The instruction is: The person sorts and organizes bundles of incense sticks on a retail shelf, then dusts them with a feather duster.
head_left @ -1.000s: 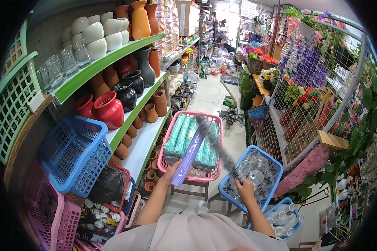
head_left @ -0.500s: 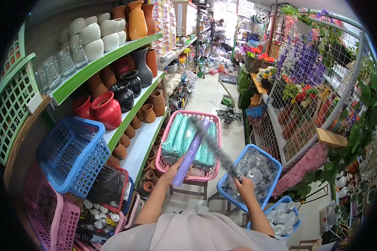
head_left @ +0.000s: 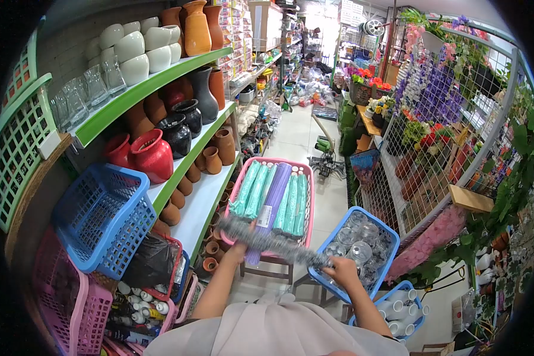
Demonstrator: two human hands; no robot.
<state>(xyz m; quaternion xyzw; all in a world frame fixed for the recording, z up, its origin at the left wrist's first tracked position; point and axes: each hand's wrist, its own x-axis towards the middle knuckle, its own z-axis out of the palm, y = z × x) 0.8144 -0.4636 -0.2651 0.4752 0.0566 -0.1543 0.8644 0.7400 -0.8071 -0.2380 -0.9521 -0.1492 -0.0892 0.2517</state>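
Observation:
My right hand (head_left: pixel 339 270) is closed round the end of a long grey fluffy duster (head_left: pixel 273 244), which is blurred by motion. The duster stretches leftward across the front of a pink basket (head_left: pixel 308 222). My left hand (head_left: pixel 237 252) is at the basket's front left corner, beside the lower end of a purple roll (head_left: pixel 274 199); the duster partly hides its fingers, so its grip is unclear. The purple roll lies lengthwise over the basket, between green-wrapped bundles (head_left: pixel 256 188).
Shelves with pots and bowls (head_left: pixel 133 68) line the left, above a blue basket (head_left: pixel 104 219). A blue basket of glassware (head_left: pixel 336 222) stands right of the pink one, with white cups (head_left: pixel 397 311) below. A wire rack (head_left: pixel 433 136) with flowers lines the right side.
The duster's far end has swung down and left, towards me. The purple roll now lies straighter on the basket among the green bundles. My right hand has shifted slightly left and down.

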